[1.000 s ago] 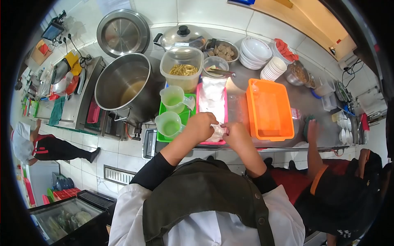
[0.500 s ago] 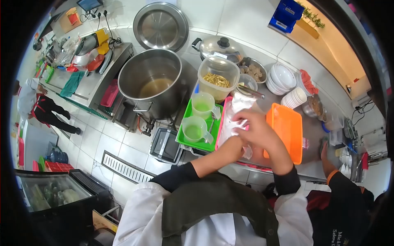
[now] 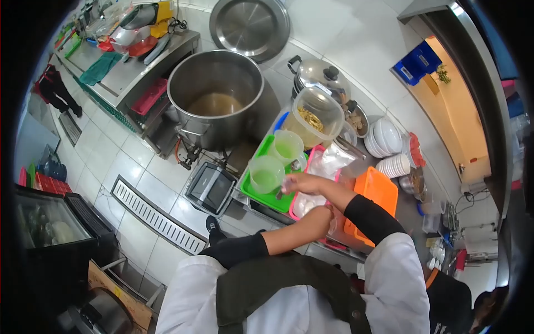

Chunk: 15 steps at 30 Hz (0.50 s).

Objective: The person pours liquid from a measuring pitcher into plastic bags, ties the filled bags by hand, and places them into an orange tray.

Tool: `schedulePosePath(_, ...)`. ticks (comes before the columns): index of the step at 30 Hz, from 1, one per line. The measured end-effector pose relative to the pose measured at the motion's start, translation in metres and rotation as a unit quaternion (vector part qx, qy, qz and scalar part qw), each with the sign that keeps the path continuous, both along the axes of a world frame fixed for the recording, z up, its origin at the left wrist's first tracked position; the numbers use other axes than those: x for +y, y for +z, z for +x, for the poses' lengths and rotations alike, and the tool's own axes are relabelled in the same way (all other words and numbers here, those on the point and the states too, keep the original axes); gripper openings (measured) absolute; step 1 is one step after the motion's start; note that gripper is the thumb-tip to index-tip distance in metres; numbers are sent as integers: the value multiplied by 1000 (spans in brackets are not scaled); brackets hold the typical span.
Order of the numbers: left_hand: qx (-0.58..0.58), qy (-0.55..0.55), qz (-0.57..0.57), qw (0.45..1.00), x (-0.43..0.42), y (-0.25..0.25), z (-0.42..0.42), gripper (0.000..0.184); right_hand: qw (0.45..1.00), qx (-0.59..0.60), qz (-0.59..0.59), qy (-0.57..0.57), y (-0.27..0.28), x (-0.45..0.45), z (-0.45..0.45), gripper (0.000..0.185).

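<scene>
My right hand (image 3: 300, 183) reaches over the green tray (image 3: 253, 192), its fingers closed at the handle side of the nearer clear measuring jug (image 3: 266, 175), which holds pale green liquid. The fingers hide most of the handle. A second measuring jug (image 3: 287, 147) with similar liquid stands just behind it. Over the near edge of the pink tray (image 3: 293, 210), my left hand (image 3: 321, 218) is curled, and part of a clear plastic bag (image 3: 334, 226) shows beside it. White plastic packets (image 3: 335, 157) lie on the pink tray.
A large steel pot (image 3: 183, 119) with brownish liquid stands left. Behind the trays is a clear tub (image 3: 325, 114) with yellowish pieces. An orange basin (image 3: 378, 197), stacked white bowls (image 3: 384, 139) and cups (image 3: 392, 166) stand right. A co-worker (image 3: 448, 303) is at the lower right.
My right hand has moved left from the white packets to the nearer jug. My left hand stays near the pink tray's front edge. The camera view has turned.
</scene>
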<state>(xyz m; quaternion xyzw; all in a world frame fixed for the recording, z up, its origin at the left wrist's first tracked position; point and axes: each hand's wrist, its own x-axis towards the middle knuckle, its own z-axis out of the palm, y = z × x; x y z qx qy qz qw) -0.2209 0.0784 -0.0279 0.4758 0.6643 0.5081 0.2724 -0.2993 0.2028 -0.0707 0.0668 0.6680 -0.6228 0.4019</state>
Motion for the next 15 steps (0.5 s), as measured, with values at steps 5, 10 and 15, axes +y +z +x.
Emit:
schedulePosePath(5, 82, 14, 35, 996, -6, 5, -8, 28, 984, 137, 37, -106, 26, 1, 3, 18)
schedulePosePath(10, 68, 14, 67, 995, -6, 16, -19, 29, 955, 230, 64, -174, 125, 20, 36, 19)
schedulePosePath(15, 36, -19, 21, 999, 5, 22, -27, 29, 897, 310, 164, -268, 227, 36, 104, 26)
